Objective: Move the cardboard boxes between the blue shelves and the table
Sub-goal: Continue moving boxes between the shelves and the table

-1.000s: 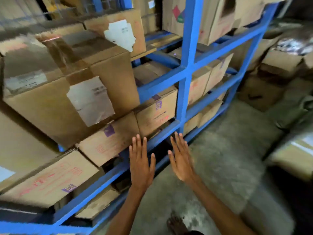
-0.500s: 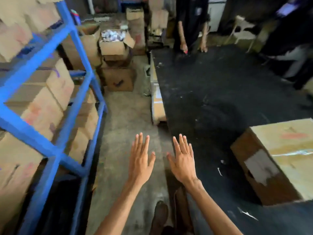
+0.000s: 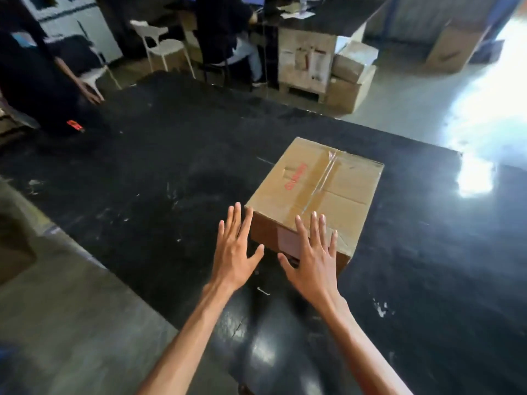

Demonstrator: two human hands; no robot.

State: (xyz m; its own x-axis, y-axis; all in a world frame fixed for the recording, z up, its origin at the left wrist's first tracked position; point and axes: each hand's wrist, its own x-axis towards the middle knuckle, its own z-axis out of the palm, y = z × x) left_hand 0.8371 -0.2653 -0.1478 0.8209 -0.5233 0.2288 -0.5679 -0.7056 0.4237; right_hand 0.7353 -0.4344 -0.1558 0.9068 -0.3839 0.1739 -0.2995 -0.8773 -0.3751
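Both hands are held flat with fingers spread, nothing gripped: the left hand (image 3: pixel 235 250) just beside the near left corner of the cardboard box (image 3: pixel 316 192), the right hand (image 3: pixel 315 259) before its near face. The box rests on the black table (image 3: pixel 142 166), just ahead. Palms should probably be pressed on opposite sides before lifting.

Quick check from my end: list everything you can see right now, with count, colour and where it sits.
cardboard box: one, brown, taped shut, red print, on the table
table: one, black top, fills the middle
white chairs: two, far side, left
stacked boxes: several, brown, on the floor beyond the table
other people: two, dark clothes, far side
left hand: open, beside the box's near left corner
right hand: open, before the box's near face
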